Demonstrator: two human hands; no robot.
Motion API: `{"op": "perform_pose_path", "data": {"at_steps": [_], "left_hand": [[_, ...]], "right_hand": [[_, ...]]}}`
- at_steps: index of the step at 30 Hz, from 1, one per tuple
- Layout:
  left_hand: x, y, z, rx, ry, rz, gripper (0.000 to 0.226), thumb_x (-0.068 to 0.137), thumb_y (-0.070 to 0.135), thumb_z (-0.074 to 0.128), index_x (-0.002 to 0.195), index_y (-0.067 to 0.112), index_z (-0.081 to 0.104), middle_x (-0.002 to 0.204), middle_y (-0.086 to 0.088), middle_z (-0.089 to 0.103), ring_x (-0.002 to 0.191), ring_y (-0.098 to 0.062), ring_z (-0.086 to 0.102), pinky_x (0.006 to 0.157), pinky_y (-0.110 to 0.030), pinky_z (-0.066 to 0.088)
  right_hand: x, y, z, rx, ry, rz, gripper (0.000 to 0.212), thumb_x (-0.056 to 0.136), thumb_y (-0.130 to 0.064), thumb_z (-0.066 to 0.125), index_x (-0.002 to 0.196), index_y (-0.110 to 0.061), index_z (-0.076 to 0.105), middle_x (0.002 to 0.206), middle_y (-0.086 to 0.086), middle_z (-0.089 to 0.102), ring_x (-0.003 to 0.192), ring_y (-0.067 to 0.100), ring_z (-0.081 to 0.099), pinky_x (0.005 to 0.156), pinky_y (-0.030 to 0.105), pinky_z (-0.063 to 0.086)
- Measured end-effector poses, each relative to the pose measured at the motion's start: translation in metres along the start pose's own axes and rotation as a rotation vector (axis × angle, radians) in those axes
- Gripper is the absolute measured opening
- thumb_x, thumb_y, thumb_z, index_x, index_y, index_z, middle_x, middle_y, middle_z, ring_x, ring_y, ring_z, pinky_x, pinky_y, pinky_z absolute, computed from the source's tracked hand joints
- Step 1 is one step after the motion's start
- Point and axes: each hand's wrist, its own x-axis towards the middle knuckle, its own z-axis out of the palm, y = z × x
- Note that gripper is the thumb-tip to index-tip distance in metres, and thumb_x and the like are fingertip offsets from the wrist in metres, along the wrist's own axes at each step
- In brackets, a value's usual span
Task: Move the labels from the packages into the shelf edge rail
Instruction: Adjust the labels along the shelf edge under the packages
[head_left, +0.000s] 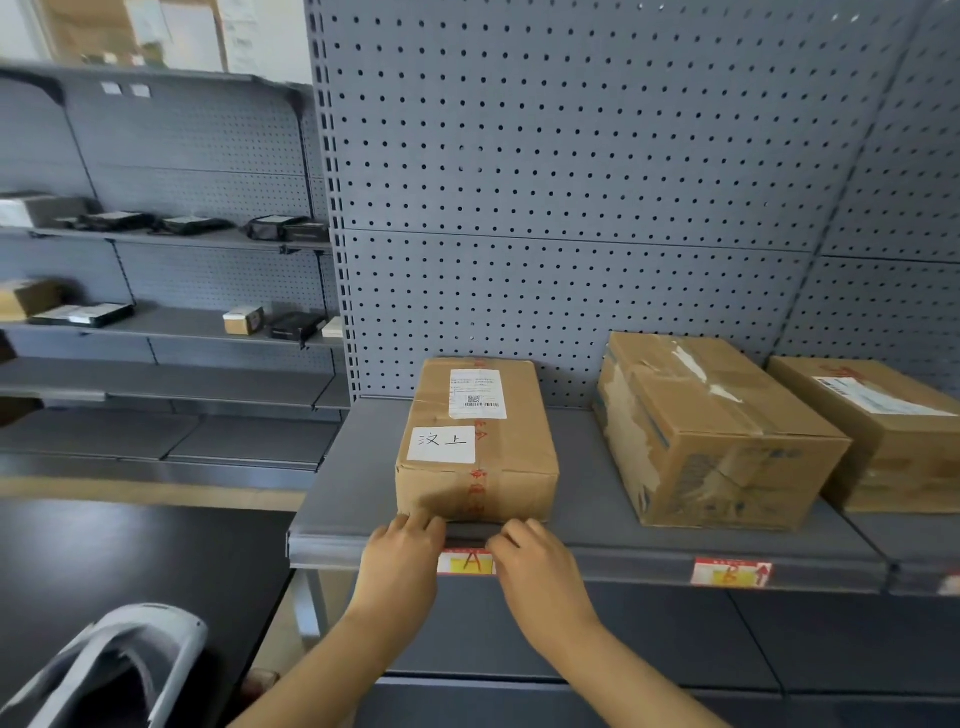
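A red and yellow label (466, 563) marked with an A sits in the grey shelf edge rail (623, 564). My left hand (402, 558) and my right hand (535, 564) press on the rail at either side of it, fingers curled over the rail's top lip. Just behind them stands a taped cardboard package (475, 441) with a white handwritten sticker (441, 444) and a printed shipping label on top. A second red and yellow label (730, 571) sits in the rail farther right, below a worn cardboard box (711, 431).
A third box (883, 431) stands at the far right of the shelf. A black table (130, 561) with a white and grey device (109, 670) lies at the lower left. Grey pegboard shelving (156, 322) with small parcels fills the left background.
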Motion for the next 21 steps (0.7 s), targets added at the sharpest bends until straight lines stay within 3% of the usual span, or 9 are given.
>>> {"op": "perform_pose_path", "data": {"at_steps": [5, 10, 16, 21], "left_hand": [[-0.001, -0.004, -0.001, 0.007, -0.01, -0.001, 0.022, 0.088, 0.005, 0.05, 0.104, 0.02, 0.051, 0.109, -0.001, 0.06, 0.093, -0.019, 0.058, 0.076, -0.026, 0.04], [-0.003, -0.002, 0.0, -0.012, -0.005, -0.001, 0.021, 0.088, 0.006, 0.05, 0.104, 0.02, 0.049, 0.11, -0.001, 0.058, 0.091, -0.019, 0.057, 0.071, -0.024, 0.034], [-0.006, -0.002, -0.001, -0.022, 0.004, 0.014, 0.025, 0.09, 0.008, 0.049, 0.111, 0.021, 0.048, 0.117, 0.0, 0.055, 0.1, -0.018, 0.056, 0.085, -0.026, 0.043], [-0.007, -0.002, -0.005, -0.005, 0.001, 0.026, 0.026, 0.09, 0.009, 0.046, 0.113, 0.02, 0.049, 0.117, -0.001, 0.056, 0.102, -0.02, 0.056, 0.086, -0.028, 0.043]], "right_hand": [[-0.003, 0.0, 0.004, 0.093, -0.015, 0.04, 0.027, 0.056, 0.003, 0.08, 0.073, -0.015, 0.069, 0.074, 0.002, 0.063, 0.067, 0.02, 0.061, 0.045, 0.03, 0.049], [0.0, 0.003, 0.01, 0.127, -0.068, 0.056, 0.024, 0.089, -0.003, 0.051, 0.106, -0.014, 0.064, 0.107, 0.002, 0.056, 0.101, 0.021, 0.052, 0.073, 0.033, 0.045], [0.0, 0.002, 0.005, 0.159, -0.07, 0.078, 0.023, 0.095, -0.012, 0.048, 0.113, -0.017, 0.062, 0.113, -0.001, 0.056, 0.106, 0.017, 0.049, 0.081, 0.032, 0.047], [0.004, 0.0, -0.003, 0.189, -0.018, 0.131, 0.023, 0.093, -0.022, 0.056, 0.115, -0.019, 0.061, 0.114, -0.003, 0.057, 0.106, 0.016, 0.049, 0.086, 0.032, 0.048]]}}
